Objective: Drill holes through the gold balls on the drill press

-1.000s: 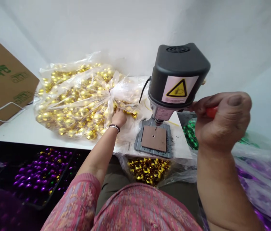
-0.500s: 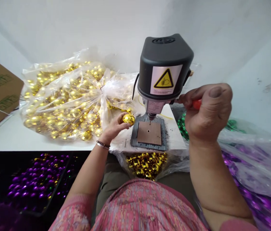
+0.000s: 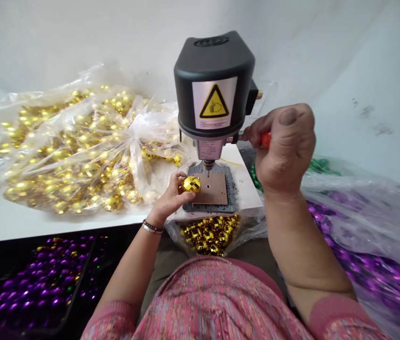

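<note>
The gold bauble (image 3: 191,184) shows a mirrored checker pattern.

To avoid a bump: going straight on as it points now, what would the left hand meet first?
The left hand, holding a mirrored gold ball, points at the drill bit, so the ball would probably touch it first; depth is unclear.

We've got bright, flat light with no clear source, only soft shadows. Hard glare spots on the plastic bag (image 3: 79,151) left of the drill press (image 3: 214,85). Dim zone at the black tray (image 3: 79,278) below-left of it. Wall (image 3: 363,71) bows toward frame edges. Focus mostly sharp.
</note>
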Available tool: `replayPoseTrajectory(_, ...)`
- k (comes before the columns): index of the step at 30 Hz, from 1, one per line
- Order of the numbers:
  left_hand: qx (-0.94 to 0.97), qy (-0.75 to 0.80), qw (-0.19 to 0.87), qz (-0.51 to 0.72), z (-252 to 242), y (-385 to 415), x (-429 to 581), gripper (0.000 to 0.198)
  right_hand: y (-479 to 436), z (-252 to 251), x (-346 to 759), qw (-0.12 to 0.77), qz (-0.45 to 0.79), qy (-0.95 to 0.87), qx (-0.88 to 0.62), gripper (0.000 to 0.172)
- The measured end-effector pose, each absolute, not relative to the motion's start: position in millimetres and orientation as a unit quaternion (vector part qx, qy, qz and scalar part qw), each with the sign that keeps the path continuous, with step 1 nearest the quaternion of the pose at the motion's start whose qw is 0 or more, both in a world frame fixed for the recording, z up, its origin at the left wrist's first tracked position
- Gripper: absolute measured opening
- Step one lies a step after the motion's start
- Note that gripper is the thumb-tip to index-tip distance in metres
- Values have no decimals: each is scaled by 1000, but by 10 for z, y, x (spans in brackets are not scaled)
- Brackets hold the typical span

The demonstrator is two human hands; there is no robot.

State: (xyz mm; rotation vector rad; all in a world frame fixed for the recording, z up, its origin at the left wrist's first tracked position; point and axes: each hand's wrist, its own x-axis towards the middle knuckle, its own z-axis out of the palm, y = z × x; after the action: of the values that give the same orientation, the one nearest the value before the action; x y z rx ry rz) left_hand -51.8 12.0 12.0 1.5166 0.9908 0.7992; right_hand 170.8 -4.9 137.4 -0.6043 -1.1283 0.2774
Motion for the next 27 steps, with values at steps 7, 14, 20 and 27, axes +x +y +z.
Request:
replayPoseTrajectory(7, 683, 447, 500, 290, 94, 136, -435, 60, 108, 1697, 1747, 759, 79, -540, -355, 35)
replayPoseTrajectory(14, 651, 473, 508, 308, 33, 181, -357, 58, 431, 1892, 1815, 745, 88, -495, -437, 36)
replayPoseTrajectory(20, 686, 514, 443, 264, 32, 241, -309, 57, 499, 1861, 1821, 744, 93, -487, -447, 36)
replayPoseTrajectory(27, 720, 543, 377, 211, 194, 219, -190, 58, 471, 1836, 1839, 742, 93, -515, -420, 37)
